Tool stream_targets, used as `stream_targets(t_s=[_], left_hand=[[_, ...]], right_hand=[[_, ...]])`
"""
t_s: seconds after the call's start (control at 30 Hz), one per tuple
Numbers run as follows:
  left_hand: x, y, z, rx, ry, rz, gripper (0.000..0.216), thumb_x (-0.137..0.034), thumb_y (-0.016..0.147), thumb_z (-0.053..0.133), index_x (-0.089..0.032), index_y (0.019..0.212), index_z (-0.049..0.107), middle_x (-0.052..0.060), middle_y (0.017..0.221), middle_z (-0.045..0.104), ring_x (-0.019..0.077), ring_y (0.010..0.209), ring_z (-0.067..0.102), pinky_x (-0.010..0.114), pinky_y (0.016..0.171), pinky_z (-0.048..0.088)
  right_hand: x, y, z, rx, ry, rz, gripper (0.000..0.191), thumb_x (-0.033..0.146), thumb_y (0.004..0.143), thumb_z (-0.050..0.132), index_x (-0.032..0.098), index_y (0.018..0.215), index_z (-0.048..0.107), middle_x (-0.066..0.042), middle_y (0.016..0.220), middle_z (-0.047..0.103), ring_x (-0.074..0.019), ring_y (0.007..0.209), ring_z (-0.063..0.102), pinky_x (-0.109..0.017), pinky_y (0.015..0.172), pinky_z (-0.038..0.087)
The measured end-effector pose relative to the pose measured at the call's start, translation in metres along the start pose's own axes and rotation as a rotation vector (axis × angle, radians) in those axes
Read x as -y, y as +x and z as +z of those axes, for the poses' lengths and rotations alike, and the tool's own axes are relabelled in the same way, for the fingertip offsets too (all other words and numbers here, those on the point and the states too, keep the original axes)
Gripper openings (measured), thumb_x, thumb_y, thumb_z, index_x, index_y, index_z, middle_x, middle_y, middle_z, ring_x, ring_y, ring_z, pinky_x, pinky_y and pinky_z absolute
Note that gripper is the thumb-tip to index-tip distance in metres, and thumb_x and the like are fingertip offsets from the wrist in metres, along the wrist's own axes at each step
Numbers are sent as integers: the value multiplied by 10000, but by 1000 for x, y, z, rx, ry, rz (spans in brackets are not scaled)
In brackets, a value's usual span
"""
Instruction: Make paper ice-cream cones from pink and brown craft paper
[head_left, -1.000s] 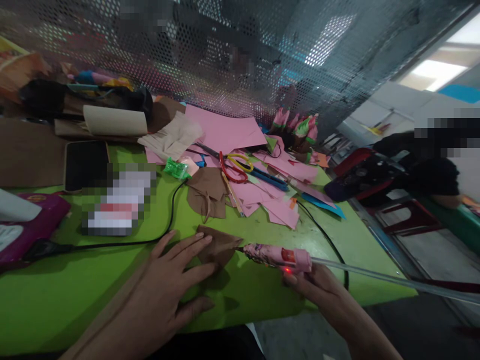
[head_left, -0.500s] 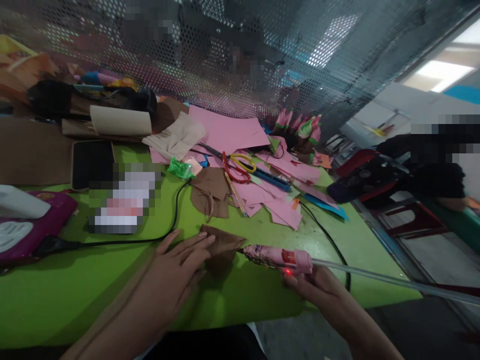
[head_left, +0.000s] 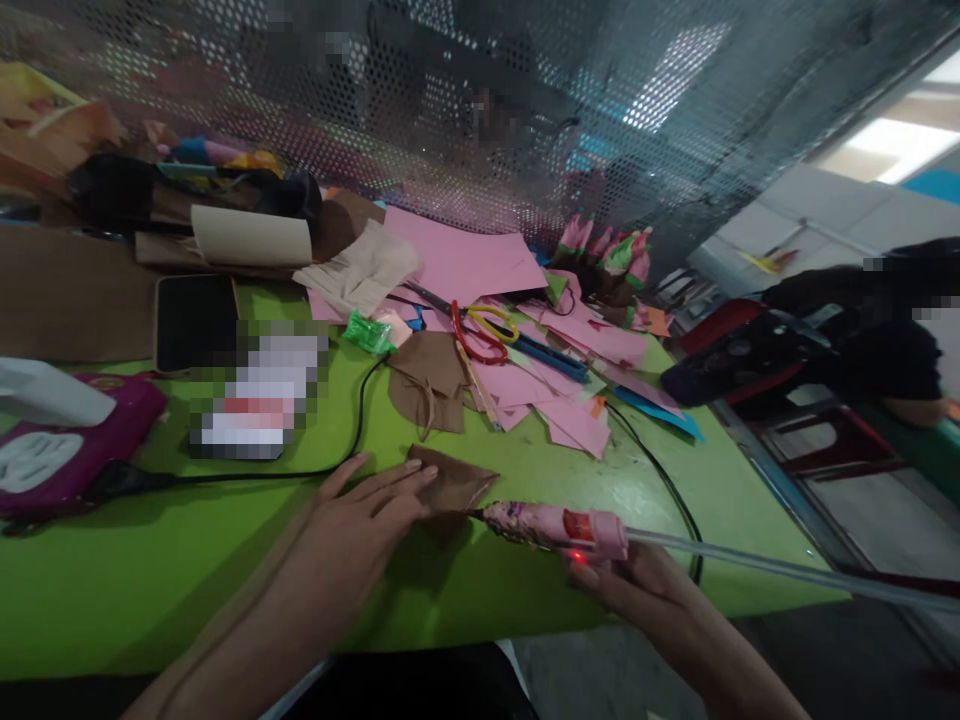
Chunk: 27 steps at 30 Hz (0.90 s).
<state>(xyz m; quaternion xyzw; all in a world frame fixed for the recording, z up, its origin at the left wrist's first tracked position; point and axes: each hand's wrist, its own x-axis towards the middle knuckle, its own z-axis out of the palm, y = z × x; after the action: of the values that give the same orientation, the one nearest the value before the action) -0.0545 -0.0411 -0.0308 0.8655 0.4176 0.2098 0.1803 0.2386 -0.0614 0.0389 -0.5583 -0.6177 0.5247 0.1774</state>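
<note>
My left hand (head_left: 371, 525) reaches in from the lower left, fingers stretched out, with the fingertips resting on a folded piece of brown paper (head_left: 457, 478). Its thumb is mostly hidden. In my right hand (head_left: 637, 580) is a pink hot glue gun (head_left: 551, 528), smeared with glue and showing a small red light. A clear glue stick (head_left: 750, 560) runs out of its back end toward the right. The dark nozzle points left and meets the near edge of the brown paper; whether it touches I cannot tell.
Scissors (head_left: 480, 335), a blue cutter (head_left: 547, 357), a pencil (head_left: 478, 385) and pink paper scraps (head_left: 577, 425) lie beyond my hands. A black cord (head_left: 247, 475) runs from a purple power strip (head_left: 124, 405). Two phones lie left; a person (head_left: 877, 340) sits at right.
The nozzle has shifted slightly along the brown paper's edge, toward my left hand and downward. The whole view has moved a little. Both hands keep nearly the same pose.
</note>
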Motion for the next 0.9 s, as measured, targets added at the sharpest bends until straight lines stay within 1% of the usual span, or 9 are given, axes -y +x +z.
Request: stream_targets(t_s=[0.1, 0.27, 0.33, 0.4, 0.5, 0.63, 0.77, 0.9], left_hand=[[0, -1, 1, 4, -13, 7, 381, -22, 849, 403, -246, 1075, 611, 9, 1422, 568, 186, 1306, 533, 465, 1126, 323], [-1, -1, 1, 5, -29, -23, 394, -3, 840, 409, -247, 1072, 614, 6, 1427, 566, 179, 1316, 521, 459, 1149, 294], [-1, -1, -1, 27, -20, -23, 427, 15, 827, 415, -254, 1091, 615, -6, 1431, 562, 172, 1317, 519, 442, 1156, 287], [1, -1, -4, 43, -14, -14, 441, 8, 826, 431, -263, 1119, 618, -14, 1436, 558, 174, 1325, 509, 432, 1154, 291], [5, -2, -8, 52, -9, 20, 441, -27, 843, 445, -285, 1157, 616, -30, 1443, 548, 193, 1376, 448, 447, 1125, 322], [9, -5, -7, 39, -5, 36, 490, -9, 834, 424, -302, 1186, 599, -52, 1459, 526, 186, 1405, 403, 456, 1112, 327], [10, -6, -4, 12, -7, 61, 473, -26, 840, 439, -299, 1193, 593, -49, 1463, 522, 183, 1409, 397, 446, 1120, 316], [10, -6, -4, -17, -41, 56, 425, -56, 855, 480, -312, 1169, 611, -53, 1440, 550, 175, 1390, 426, 405, 1140, 303]], right_hand=[[4, -1, 1, 24, -29, 19, 430, 437, 919, 581, 255, 1303, 646, -74, 1193, 723, -320, 1144, 638, -443, 1012, 481], [6, -1, 3, 5, -14, -1, 420, 442, 915, 577, 272, 1292, 654, -57, 1174, 731, -323, 1191, 610, -439, 1053, 451], [7, 0, 4, 33, -8, 8, 417, 440, 919, 573, 276, 1294, 651, -55, 1189, 725, -328, 1196, 606, -463, 1050, 452], [11, 0, 4, 54, -5, 3, 410, 430, 920, 576, 275, 1292, 654, -62, 1197, 721, -333, 1229, 582, -477, 1077, 424], [16, 0, 6, 43, 14, -6, 410, 429, 907, 599, 273, 1280, 665, -70, 1186, 726, -334, 1249, 568, -466, 1095, 410], [17, -2, 9, 55, 34, 19, 409, 452, 899, 607, 278, 1262, 678, -61, 1172, 735, -329, 1192, 613, -458, 1046, 465], [16, -3, 11, 54, 41, 12, 395, 442, 902, 611, 286, 1258, 679, -53, 1200, 724, -321, 1211, 601, -449, 1072, 440], [18, -3, 15, 66, 77, 17, 433, 449, 891, 624, 296, 1295, 650, -48, 1247, 701, -326, 1242, 575, -446, 1078, 434]])
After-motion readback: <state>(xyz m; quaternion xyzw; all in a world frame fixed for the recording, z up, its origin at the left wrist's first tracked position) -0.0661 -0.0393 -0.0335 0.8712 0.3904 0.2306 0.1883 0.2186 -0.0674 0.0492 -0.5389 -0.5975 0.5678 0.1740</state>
